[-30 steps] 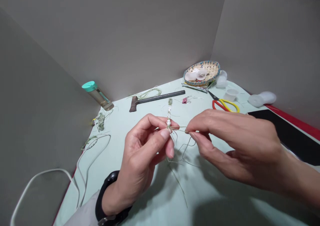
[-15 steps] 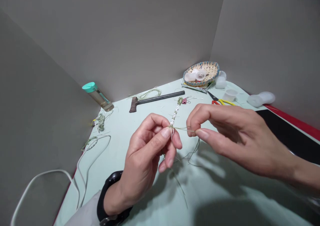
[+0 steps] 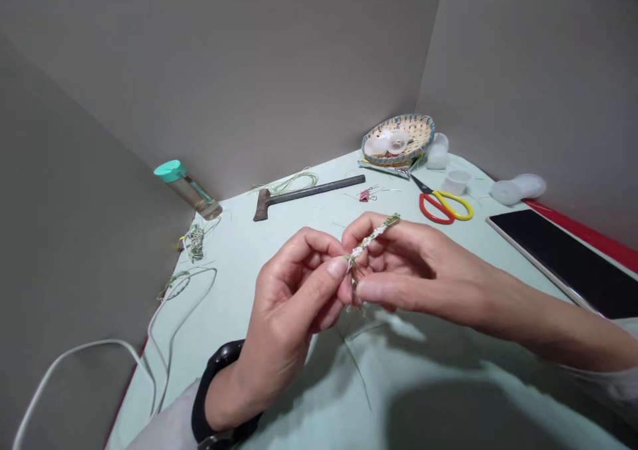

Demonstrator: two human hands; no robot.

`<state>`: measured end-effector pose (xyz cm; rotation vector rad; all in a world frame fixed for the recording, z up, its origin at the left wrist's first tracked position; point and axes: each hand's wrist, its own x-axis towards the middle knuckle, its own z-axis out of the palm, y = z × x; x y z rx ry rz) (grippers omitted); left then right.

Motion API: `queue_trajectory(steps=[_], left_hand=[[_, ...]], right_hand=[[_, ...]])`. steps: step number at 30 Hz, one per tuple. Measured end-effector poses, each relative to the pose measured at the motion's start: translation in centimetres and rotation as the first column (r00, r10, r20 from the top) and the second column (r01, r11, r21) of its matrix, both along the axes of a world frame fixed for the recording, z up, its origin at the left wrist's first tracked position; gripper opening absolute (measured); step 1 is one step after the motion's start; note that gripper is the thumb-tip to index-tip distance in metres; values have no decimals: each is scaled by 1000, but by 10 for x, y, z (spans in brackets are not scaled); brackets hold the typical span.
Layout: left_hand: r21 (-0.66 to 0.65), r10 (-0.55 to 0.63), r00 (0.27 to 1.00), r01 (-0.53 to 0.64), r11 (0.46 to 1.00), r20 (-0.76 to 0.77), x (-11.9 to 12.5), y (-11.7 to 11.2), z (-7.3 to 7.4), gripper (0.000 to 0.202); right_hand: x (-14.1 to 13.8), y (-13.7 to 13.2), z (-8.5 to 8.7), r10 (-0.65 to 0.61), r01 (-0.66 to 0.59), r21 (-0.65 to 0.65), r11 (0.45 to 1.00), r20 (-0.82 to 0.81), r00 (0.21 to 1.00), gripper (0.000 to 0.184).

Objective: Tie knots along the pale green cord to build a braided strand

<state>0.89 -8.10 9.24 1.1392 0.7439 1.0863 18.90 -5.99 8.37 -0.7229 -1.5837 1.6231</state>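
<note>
Above a pale green table [image 3: 438, 397], my two hands meet on a short braided cord [image 3: 375, 234] with white beads and green thread. My left hand [image 3: 294, 304], with a black watch on its wrist, pinches the cord's lower end between thumb and forefinger. My right hand [image 3: 399, 264] is closed right against it, fingertips on the same knot, and the braid lies tilted across its fingers. Loose thin green threads [image 3: 356, 363] hang down from the pinch to the table.
Behind the hands lie a dark hammer [image 3: 304, 194], a pink binder clip [image 3: 366, 195], red and yellow scissors [image 3: 446, 205], a woven basket [image 3: 416, 131] with plastic lids, small plastic cups [image 3: 457, 182], a teal-capped bottle [image 3: 184, 187], a white cable [image 3: 100, 353] and a dark tablet [image 3: 568, 260]. Grey panels wall the table.
My right hand moved left from holding a thread taut and closed in on the left hand's pinch. The beaded braid tipped over to the right onto its fingers.
</note>
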Motion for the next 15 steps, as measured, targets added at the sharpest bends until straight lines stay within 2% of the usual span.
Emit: queue_trajectory(steps=[2,5,9,12,15], left_hand=[[-8,7,1000,-7,1000,-8,-1,0,-1,11],[-14,20,1000,-21,1000,-18,-1,-1,0,11],[18,74,995,-73,997,-74,0,-2,-1,12],[85,128,983,-117,989,-135,0,-3,-2,12],[184,194,960,-158,970,-203,1,-4,-3,11]], right_hand=[[-3,-4,3,-70,69,39,997,43,997,23],[-3,-8,8,-147,117,205,972,140,979,6],[0,-8,10,-211,140,360,923,166,963,11],[0,-7,7,-214,169,358,918,92,972,13],[0,-7,6,-177,162,291,943,23,984,13]])
